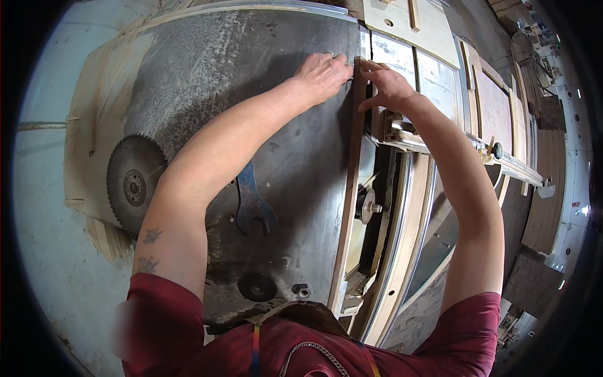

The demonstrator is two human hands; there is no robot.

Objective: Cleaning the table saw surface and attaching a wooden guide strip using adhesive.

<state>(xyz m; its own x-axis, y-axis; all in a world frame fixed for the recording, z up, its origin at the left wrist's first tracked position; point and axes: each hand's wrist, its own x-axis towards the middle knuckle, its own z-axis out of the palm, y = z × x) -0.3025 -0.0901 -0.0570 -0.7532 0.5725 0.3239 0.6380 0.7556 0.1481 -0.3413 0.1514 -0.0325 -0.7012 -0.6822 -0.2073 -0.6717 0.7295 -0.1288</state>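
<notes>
Wooden and narrow, a long strip (pixel 350 182) runs from near to far along the right edge of a dusty grey saw table (pixel 207 69). At its far end both hands meet. The left hand (pixel 321 74) lies flat on the table with its fingertips pressed against the strip's left side. The right hand (pixel 386 85) pinches the strip's far tip between thumb and forefinger, the other fingers curled. Just right of the strip, in the open slot, a bare saw arbor (pixel 366 206) shows. On the table to the left, a loose circular saw blade (pixel 133 185) lies flat, well apart from the hands. A blue open-ended wrench (pixel 252 201) rests between blade and strip.
</notes>
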